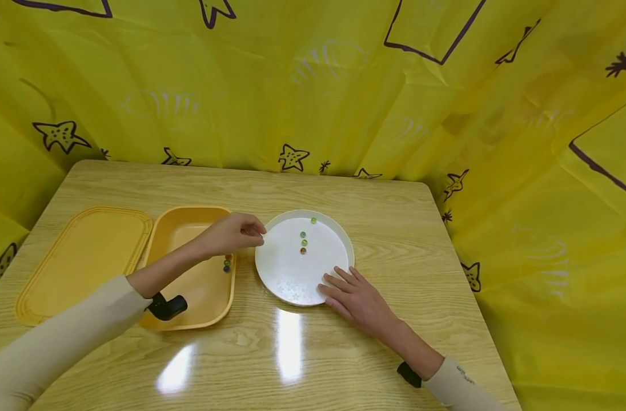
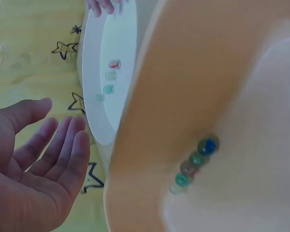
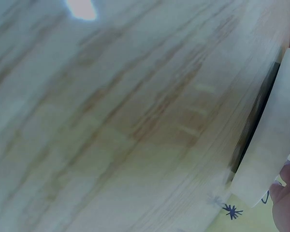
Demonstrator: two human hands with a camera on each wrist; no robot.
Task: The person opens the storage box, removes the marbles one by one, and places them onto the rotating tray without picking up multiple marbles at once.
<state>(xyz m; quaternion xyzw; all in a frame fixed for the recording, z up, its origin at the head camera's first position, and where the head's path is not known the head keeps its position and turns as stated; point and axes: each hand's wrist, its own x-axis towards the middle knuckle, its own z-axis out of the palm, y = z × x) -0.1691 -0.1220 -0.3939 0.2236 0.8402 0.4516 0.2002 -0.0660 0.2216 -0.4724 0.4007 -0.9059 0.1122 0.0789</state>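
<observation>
My left hand (image 1: pixel 237 233) hovers over the right edge of an orange plastic tub (image 1: pixel 234 285), by the left rim of a round white tray (image 1: pixel 279 274). In the left wrist view that hand (image 2: pixel 48 164) has thumb and fingers apart, with nothing between them. Fingers spread, my right hand (image 1: pixel 358 299) rests on the tray's front right rim. On the tray lie several glass marbles, among them a brownish one (image 1: pixel 303 250) and a green one (image 1: pixel 303 234). More marbles, one of them blue (image 2: pixel 209 145), sit in a row along the tub's inner wall.
An orange lid (image 1: pixel 81 262) lies flat on the wood-grain table (image 1: pixel 395 245), left of the tub. A yellow curtain (image 1: pixel 241 103) with starfish drawings hangs behind the table and along its sides. Each wrist carries a black strap.
</observation>
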